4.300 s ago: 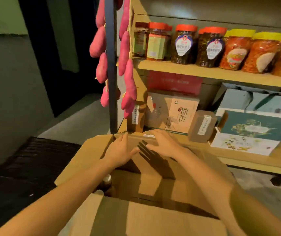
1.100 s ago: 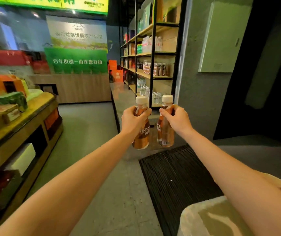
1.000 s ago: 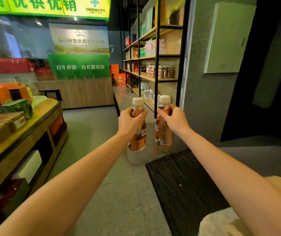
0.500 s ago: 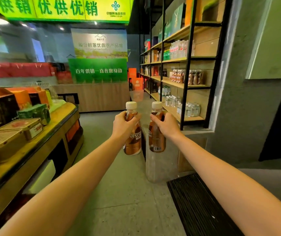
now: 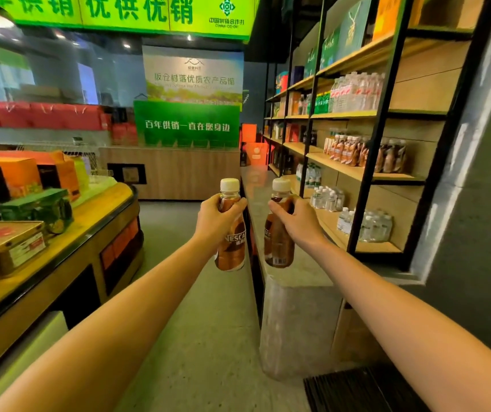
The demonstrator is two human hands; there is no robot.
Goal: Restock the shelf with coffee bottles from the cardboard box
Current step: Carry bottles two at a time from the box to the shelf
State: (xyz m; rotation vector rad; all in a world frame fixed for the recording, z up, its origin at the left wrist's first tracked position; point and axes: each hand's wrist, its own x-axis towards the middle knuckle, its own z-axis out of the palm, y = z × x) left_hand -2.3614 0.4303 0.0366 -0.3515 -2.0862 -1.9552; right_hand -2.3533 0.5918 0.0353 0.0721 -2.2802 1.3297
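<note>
**Two coffee bottles in transit; shelf now at hand**

1. left bottle (image 5: 232, 242): brown coffee, white cap, upright, carried in the air above the aisle floor. The left hand (image 5: 214, 217) has its grip curled round the neck and shoulder, just under the cap.
2. right bottle (image 5: 278, 245): same kind, upright, just beside the first with a gap between them. It is seen against the concrete ledge (image 5: 292, 272). The right hand (image 5: 299, 220) has its grip wrapped round the shoulder from the right.
3. shelf (image 5: 357, 171): middle board of the black-framed rack on the right. It already carries a stocked row (image 5: 345, 150) of similar brown bottles, with water bottles (image 5: 366, 224) on the board below.

Change: some four seconds back both hands lay flat on a flap of the cardboard box and held nothing. The box is now out of view and each hand carries one bottle. Over the last second the rack has drawn from far ahead to close on the right, and the black mat (image 5: 357, 388) has dropped to the lower edge.

Reading: pickup is done and the carry is nearly over. Both bottles are still apart from the shelf, so placing them by the stocked row remains.
</note>
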